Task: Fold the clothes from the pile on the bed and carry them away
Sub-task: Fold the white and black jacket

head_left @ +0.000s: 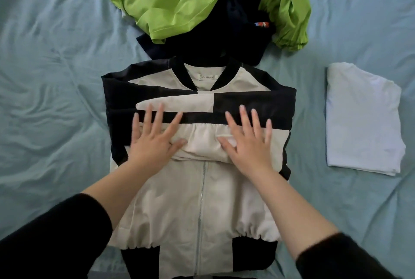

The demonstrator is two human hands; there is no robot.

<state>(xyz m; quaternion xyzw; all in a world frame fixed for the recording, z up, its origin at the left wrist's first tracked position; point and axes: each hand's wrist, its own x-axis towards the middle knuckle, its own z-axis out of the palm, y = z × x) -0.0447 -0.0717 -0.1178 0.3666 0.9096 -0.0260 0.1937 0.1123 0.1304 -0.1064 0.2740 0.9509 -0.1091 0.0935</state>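
Note:
A cream and black zip jacket (179, 202) lies flat on the bed in front of me, collar away from me, both sleeves folded across its chest. My left hand (155, 137) presses flat on the folded sleeves left of the zip, fingers spread. My right hand (249, 141) presses flat on the right side in the same way. Beyond the collar lies the pile: a lime green garment (175, 2) over a dark navy garment (224, 38).
A folded pale blue shirt (361, 121) lies on the right of the bed. The light blue sheet (56, 76) is wrinkled and stretches wide to the left and right of the jacket.

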